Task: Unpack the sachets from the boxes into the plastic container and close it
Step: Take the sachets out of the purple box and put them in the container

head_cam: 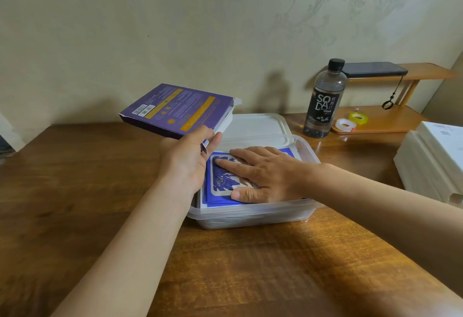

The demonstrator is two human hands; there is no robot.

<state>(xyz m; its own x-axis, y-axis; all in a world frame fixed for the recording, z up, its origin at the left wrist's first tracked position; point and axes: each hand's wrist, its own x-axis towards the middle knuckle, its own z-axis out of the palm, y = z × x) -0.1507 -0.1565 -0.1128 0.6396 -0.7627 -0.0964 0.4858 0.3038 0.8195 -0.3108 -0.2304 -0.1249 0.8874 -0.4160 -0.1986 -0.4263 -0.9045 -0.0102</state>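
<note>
Gripped tilted purple box point(175, 110) in left hand point(186, 164), above the 10 o'clock corner of plastic container point(250, 214). Laid right hand point(265, 176) flat, fingers straight, on blue sachets point(220, 179) stacked inside. Saw lid point(255, 126) at 12 o'clock, soda bottle point(324, 101) and 2 tape rolls point(345, 124) toward 1 o'clock, white boxes point(436, 156) at 3 o'clock.

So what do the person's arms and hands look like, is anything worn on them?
Both are bare. The left hand and right hand have no gloves, and no ring, watch or bracelet shows. No sleeve appears as far up the arms as the picture reaches.
</note>
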